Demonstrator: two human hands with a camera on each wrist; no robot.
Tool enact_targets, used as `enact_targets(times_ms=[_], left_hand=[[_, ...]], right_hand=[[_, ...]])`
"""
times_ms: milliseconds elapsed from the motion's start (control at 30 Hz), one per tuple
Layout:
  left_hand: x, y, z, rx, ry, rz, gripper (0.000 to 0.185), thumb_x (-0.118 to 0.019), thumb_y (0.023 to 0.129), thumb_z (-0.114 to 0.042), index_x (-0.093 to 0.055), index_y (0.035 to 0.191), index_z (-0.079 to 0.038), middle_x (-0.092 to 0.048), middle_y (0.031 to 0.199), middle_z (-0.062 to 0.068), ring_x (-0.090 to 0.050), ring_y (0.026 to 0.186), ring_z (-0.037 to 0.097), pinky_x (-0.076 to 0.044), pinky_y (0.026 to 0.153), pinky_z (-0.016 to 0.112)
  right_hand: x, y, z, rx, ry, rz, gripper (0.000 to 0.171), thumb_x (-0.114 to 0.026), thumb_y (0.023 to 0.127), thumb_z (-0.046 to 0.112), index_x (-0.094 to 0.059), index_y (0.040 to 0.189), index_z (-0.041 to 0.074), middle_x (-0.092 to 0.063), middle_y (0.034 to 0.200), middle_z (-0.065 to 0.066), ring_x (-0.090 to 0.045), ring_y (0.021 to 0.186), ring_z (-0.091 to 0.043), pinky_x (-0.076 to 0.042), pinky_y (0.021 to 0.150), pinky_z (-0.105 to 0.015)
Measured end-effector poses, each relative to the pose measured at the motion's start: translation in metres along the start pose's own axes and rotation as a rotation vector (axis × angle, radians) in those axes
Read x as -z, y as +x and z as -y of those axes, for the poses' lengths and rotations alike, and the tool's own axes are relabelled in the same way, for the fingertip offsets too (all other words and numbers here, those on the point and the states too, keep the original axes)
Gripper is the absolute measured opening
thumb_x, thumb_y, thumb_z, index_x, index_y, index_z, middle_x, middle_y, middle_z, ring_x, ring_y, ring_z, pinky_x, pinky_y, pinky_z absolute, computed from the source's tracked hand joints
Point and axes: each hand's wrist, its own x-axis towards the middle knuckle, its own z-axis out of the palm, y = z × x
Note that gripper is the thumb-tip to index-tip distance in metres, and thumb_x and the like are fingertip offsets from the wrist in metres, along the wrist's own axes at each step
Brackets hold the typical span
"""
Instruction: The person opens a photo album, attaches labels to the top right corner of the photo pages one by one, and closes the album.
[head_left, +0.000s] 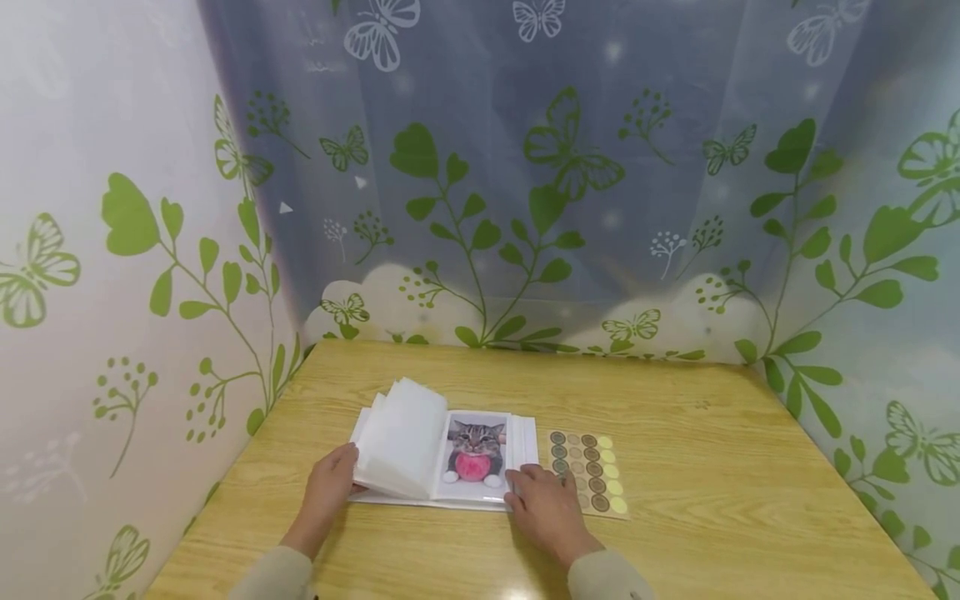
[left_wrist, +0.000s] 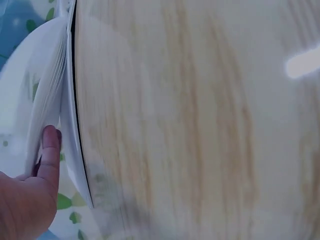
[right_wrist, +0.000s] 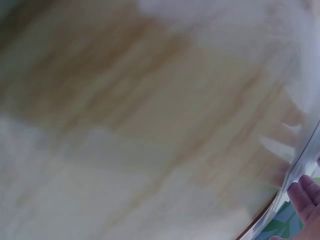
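A white photo album (head_left: 442,454) lies open on the wooden table (head_left: 712,467). Its right page shows a picture of a cat (head_left: 476,454) with a pink ball. My left hand (head_left: 330,487) holds the album's left side, and its thumb (left_wrist: 49,150) presses against the raised bundle of clear pages (head_left: 401,437). My right hand (head_left: 543,504) rests with straight fingers on the lower right corner of the album. In the right wrist view only fingertips (right_wrist: 305,192) at the album's edge show.
A sheet of round stickers (head_left: 588,471), brown and yellow, lies just right of the album, partly under my right hand. Curtains printed with green leaves and butterflies (head_left: 525,208) close in the table at the back and both sides.
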Motion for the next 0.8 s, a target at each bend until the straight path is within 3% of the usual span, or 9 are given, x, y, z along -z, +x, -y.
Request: enact_targets(times_ms=[100,167,300,367,533,800], left_hand=[[0.003,0.001,0.001,0.022,0.052,-0.002,0.069,-0.033,0.107,-0.045,-0.046,0.138,0.014,-0.056,0.129,0.032,-0.058,0.111,0.038,-0.043,0.1,0.053],[0.003,0.003,0.002,0.017,0.107,0.008,0.069,-0.04,0.105,-0.045,-0.046,0.137,0.015,-0.057,0.126,0.033,-0.061,0.1,0.034,-0.048,0.094,0.051],[0.003,0.005,0.003,-0.004,0.175,0.025,0.054,-0.056,0.1,-0.021,-0.044,0.137,0.017,-0.057,0.12,0.035,-0.065,0.085,0.028,-0.057,0.078,0.041],[0.002,0.005,0.003,-0.004,0.169,0.029,0.049,-0.057,0.098,-0.01,-0.045,0.136,0.017,-0.059,0.118,0.033,-0.064,0.087,0.027,-0.058,0.073,0.037],[-0.001,0.007,0.005,-0.033,0.199,0.049,0.043,-0.056,0.095,-0.001,-0.049,0.133,0.017,-0.062,0.115,0.03,-0.062,0.099,0.032,-0.056,0.084,0.044],[-0.011,0.003,-0.002,-0.057,0.262,0.096,0.045,-0.057,0.093,0.001,-0.047,0.133,0.018,-0.062,0.111,0.028,-0.059,0.101,0.035,-0.05,0.091,0.052]], right_hand=[[0.001,0.0,0.0,-0.005,-0.001,0.004,0.036,-0.063,0.096,0.032,-0.065,0.128,0.015,-0.061,0.131,-0.013,-0.056,0.121,-0.034,-0.026,0.106,-0.072],[0.001,0.0,0.0,-0.007,-0.003,0.006,0.036,-0.063,0.096,0.032,-0.065,0.128,0.016,-0.061,0.131,-0.013,-0.056,0.121,-0.034,-0.026,0.106,-0.072],[0.003,0.0,-0.001,-0.003,-0.003,0.012,0.037,-0.062,0.096,0.032,-0.065,0.128,0.016,-0.06,0.132,-0.013,-0.055,0.122,-0.035,-0.025,0.106,-0.073],[0.004,-0.001,-0.002,-0.004,0.004,0.015,0.037,-0.062,0.096,0.032,-0.064,0.129,0.015,-0.06,0.133,-0.014,-0.055,0.123,-0.035,-0.024,0.106,-0.074],[0.007,-0.005,-0.007,-0.009,0.011,0.006,0.038,-0.062,0.096,0.03,-0.064,0.129,0.014,-0.06,0.133,-0.014,-0.054,0.124,-0.035,-0.022,0.106,-0.074],[0.009,-0.009,-0.019,-0.037,0.027,0.009,0.037,-0.062,0.095,0.03,-0.065,0.129,0.014,-0.061,0.133,-0.013,-0.053,0.126,-0.032,-0.02,0.107,-0.074]])
